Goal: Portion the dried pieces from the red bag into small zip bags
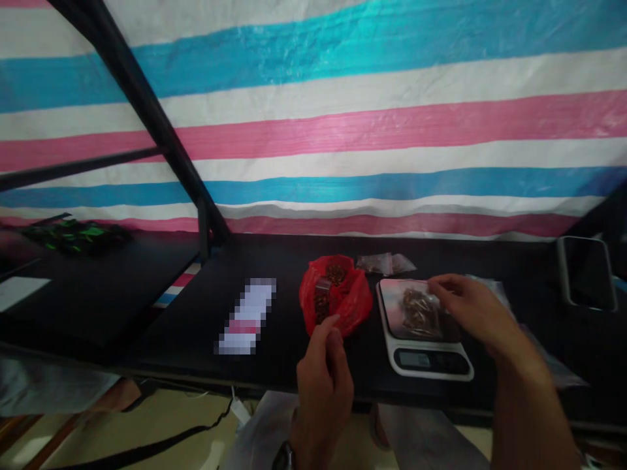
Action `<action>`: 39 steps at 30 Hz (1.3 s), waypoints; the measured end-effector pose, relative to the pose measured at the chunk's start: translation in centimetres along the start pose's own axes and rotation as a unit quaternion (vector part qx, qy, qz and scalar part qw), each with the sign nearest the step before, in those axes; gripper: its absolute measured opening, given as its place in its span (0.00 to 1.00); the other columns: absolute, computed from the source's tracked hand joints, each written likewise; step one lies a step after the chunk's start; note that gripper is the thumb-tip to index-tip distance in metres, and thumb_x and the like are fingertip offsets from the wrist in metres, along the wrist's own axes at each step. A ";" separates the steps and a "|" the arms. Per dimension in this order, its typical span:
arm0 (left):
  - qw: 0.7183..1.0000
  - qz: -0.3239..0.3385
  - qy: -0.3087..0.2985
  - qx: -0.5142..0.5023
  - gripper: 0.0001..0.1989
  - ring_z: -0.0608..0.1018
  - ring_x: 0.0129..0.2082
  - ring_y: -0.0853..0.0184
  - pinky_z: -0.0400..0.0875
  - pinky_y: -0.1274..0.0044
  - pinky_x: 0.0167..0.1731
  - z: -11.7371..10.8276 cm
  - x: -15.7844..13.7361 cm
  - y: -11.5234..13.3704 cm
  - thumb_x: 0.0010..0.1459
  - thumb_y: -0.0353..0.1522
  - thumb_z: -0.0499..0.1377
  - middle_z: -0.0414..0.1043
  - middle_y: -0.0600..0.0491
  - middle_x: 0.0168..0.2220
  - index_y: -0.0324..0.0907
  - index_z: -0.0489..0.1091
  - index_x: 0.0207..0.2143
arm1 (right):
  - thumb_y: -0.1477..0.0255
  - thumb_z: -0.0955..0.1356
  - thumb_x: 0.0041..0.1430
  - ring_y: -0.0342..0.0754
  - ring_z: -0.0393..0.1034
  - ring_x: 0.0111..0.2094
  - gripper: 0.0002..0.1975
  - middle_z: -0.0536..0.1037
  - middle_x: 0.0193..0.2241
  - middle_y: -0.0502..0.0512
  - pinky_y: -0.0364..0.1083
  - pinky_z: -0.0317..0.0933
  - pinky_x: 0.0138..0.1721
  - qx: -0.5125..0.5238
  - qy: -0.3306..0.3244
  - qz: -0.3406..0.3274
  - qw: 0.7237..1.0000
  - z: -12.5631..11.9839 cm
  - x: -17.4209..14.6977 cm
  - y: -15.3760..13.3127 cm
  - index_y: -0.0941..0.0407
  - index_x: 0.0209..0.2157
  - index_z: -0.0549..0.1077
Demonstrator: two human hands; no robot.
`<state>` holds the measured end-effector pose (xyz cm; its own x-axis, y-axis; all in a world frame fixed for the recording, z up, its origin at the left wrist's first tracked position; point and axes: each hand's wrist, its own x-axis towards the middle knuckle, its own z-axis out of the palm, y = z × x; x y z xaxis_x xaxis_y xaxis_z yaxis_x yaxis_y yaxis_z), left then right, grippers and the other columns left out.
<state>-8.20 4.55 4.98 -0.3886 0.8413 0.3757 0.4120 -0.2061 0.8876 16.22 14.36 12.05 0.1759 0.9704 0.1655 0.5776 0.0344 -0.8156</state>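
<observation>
A red plastic bag (360, 297) lies spread, holding small brown pieces and a small clear scoop or cup (322, 284). My left hand (323, 375), wearing a watch, is at its near edge; the fingers are loosely curled, thumb and index slightly apart, with nothing visible between them. To the right is a white kitchen scale (431, 376) with a dark platform and a small display. On the platform rests a clear plastic bag (418, 312) of brown, dried-looking pieces. My right hand (473, 310) pinches this bag at its upper right side; its fingertips partly cover that corner.
Small filled clear bags (379, 263) lie behind the scale. More clear plastic bags (556, 362) lie partly under my right forearm. A phone (588, 273) is at the far right, a blurred paper slip (249, 313) at left. A striped sheet (343, 130) hangs behind the black table (191, 339).
</observation>
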 end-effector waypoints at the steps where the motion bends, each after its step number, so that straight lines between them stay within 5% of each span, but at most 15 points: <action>1: 0.999 0.031 0.007 0.006 0.13 0.84 0.35 0.64 0.78 0.76 0.38 0.1 -0.1 -0.3 0.72 0.33 0.55 0.83 0.47 0.39 0.44 0.77 0.51 | 0.65 0.70 0.55 0.53 0.79 0.30 0.10 0.86 0.29 0.57 0.48 0.70 0.34 -0.019 0.003 0.015 1.000 0.0 0.2 0.2 0.53 0.29 0.83; 6: 0.989 0.142 0.023 0.018 0.11 0.81 0.29 0.71 0.76 0.82 0.30 0.7 -0.7 -1.1 0.72 0.30 0.54 0.80 0.53 0.34 0.44 0.73 0.53 | 0.65 0.68 0.58 0.55 0.80 0.38 0.18 0.88 0.41 0.62 0.50 0.70 0.43 -0.057 0.052 0.042 0.996 -0.1 0.8 0.9 0.57 0.43 0.86; 9: 0.982 0.189 0.008 0.016 0.13 0.80 0.28 0.73 0.75 0.84 0.29 1.1 -1.3 -0.9 0.72 0.28 0.53 0.78 0.54 0.35 0.44 0.70 0.55 | 0.63 0.67 0.58 0.53 0.77 0.30 0.22 0.87 0.33 0.61 0.50 0.68 0.36 -0.054 0.084 0.054 0.994 -0.3 0.9 1.8 0.59 0.47 0.86; 12: 0.970 0.243 -0.002 0.028 0.13 0.81 0.30 0.72 0.77 0.83 0.32 1.3 -1.8 -0.1 0.72 0.27 0.52 0.77 0.54 0.35 0.43 0.70 0.55 | 0.62 0.67 0.58 0.51 0.72 0.25 0.23 0.84 0.27 0.58 0.49 0.64 0.32 -0.045 0.107 0.055 0.992 -0.4 1.0 2.6 0.60 0.46 0.86; 18: 0.941 0.334 -0.040 0.027 0.12 0.81 0.27 0.72 0.76 0.83 0.30 2.0 -2.2 1.5 0.70 0.24 0.52 0.76 0.55 0.31 0.41 0.69 0.52 | 0.61 0.66 0.58 0.50 0.70 0.26 0.23 0.86 0.34 0.62 0.50 0.64 0.34 -0.019 0.096 0.011 0.995 -0.1 1.5 3.7 0.61 0.44 0.86; 25: 0.939 0.339 -0.047 0.043 0.12 0.79 0.26 0.71 0.73 0.81 0.27 1.7 -2.4 1.1 0.67 0.22 0.53 0.74 0.56 0.29 0.43 0.69 0.47 | 0.63 0.67 0.58 0.51 0.73 0.32 0.17 0.87 0.39 0.59 0.51 0.66 0.40 -0.006 0.062 -0.022 0.998 0.7 1.9 4.4 0.55 0.38 0.86; 29: 0.956 0.256 0.087 0.114 0.08 0.79 0.34 0.66 0.76 0.74 0.36 0.3 1.1 0.6 0.65 0.26 0.57 0.73 0.52 0.36 0.44 0.70 0.45 | 0.65 0.67 0.60 0.51 0.72 0.33 0.15 0.86 0.39 0.58 0.51 0.65 0.41 0.001 0.069 -0.043 0.997 0.4 2.1 4.1 0.54 0.38 0.85; 31: 0.960 0.161 0.146 0.177 0.23 0.78 0.45 0.56 0.77 0.63 0.46 0.0 3.9 0.6 0.60 0.36 0.65 0.73 0.44 0.48 0.40 0.68 0.56 | 0.66 0.67 0.61 0.51 0.71 0.32 0.14 0.85 0.37 0.58 0.50 0.64 0.38 0.007 0.073 -0.070 0.995 0.1 2.0 3.4 0.55 0.38 0.85; 34: 0.975 0.028 0.028 0.219 0.39 0.78 0.52 0.49 0.75 0.56 0.53 -0.2 7.9 0.4 0.58 0.43 0.68 0.69 0.37 0.59 0.41 0.61 0.67 | 0.69 0.68 0.62 0.50 0.71 0.33 0.11 0.81 0.33 0.55 0.49 0.64 0.37 0.022 0.047 -0.129 0.990 0.3 1.4 1.0 0.54 0.39 0.84; 36: 0.983 -0.033 -0.029 0.180 0.31 0.79 0.52 0.48 0.74 0.56 0.55 -0.2 9.9 0.0 0.59 0.39 0.67 0.75 0.40 0.54 0.43 0.66 0.63 | 0.72 0.70 0.62 0.50 0.73 0.36 0.10 0.81 0.35 0.53 0.49 0.65 0.41 0.027 -0.024 -0.173 0.984 1.1 0.4 -1.2 0.53 0.42 0.84; 39: 0.992 -0.109 -0.005 0.060 0.18 0.82 0.43 0.54 0.75 0.62 0.50 -0.7 11.7 -1.0 0.54 0.31 0.67 0.80 0.48 0.40 0.44 0.75 0.49 | 0.77 0.74 0.58 0.54 0.73 0.50 0.16 0.82 0.46 0.52 0.54 0.63 0.55 -0.027 -0.170 -0.244 0.954 3.6 -1.8 -4.2 0.48 0.47 0.83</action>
<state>-13.71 14.28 8.70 -0.4708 0.8649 0.1741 0.4145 0.0426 0.9090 10.59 13.37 13.20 -0.3880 0.8642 0.3203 0.5670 0.4978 -0.6563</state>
